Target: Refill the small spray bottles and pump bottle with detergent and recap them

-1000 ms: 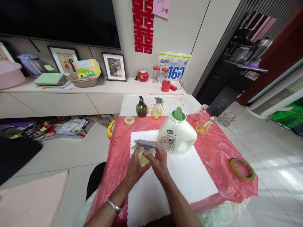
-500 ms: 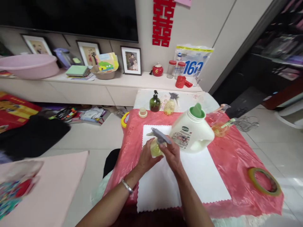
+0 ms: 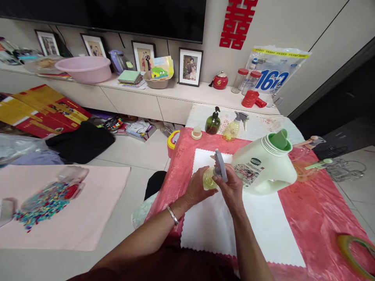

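Note:
My left hand [image 3: 197, 187] is wrapped around a spray bottle [image 3: 209, 178] of clear plastic with yellowish liquid, held tilted above a white scalloped cloth [image 3: 211, 222]. At the bottle's neck, my right hand [image 3: 232, 189] grips the grey spray head [image 3: 220, 166]. Just right of my hands stands a large pale green jug [image 3: 263, 168] with a green funnel [image 3: 279, 139] in its mouth. Behind are a green pump bottle [image 3: 213, 121], a second spray bottle [image 3: 232, 130] with a grey head, and a jug cap [image 3: 196, 133].
A red plastic cover [image 3: 316, 210] lies over the table, with a roll of tape [image 3: 354, 253] at its right edge. Left, a pink-topped table [image 3: 96, 199] bears spilled colourful beads [image 3: 43, 207]. Jars [image 3: 240, 81] and picture frames [image 3: 190, 67] line the back cabinet.
The view has swung left, showing more of the pink-topped table. The spray head has turned in my right hand, its nozzle pointing more away from me. Both hands keep their hold.

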Tool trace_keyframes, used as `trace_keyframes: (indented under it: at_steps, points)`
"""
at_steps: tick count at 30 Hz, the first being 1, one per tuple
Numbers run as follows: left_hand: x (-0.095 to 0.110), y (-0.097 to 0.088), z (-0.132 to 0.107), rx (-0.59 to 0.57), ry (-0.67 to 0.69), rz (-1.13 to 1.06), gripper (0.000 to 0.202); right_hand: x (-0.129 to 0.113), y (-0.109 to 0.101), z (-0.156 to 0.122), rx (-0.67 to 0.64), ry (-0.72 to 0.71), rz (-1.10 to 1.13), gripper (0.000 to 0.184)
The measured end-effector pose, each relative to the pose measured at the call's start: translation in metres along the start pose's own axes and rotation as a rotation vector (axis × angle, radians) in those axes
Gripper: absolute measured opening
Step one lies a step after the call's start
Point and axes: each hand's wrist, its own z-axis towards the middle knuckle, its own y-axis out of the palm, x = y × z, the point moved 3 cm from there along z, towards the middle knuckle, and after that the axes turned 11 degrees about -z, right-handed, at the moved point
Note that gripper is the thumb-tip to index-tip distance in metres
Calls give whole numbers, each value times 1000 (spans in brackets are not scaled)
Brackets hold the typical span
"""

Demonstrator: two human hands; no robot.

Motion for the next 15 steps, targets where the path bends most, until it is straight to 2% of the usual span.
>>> trace_keyframes:
  at_steps: [5, 10, 15]
  points:
    - [0, -1, 1, -2, 8, 0, 84, -1, -7, -1, -98, -37, 0, 33]
    - [-3, 0, 1, -1, -14, -10, 83, 5, -5, 1, -48, -54, 55, 25]
    - [-6, 2, 0, -11, 3, -5, 82, 8, -1, 4, -15, -41, 24, 31]
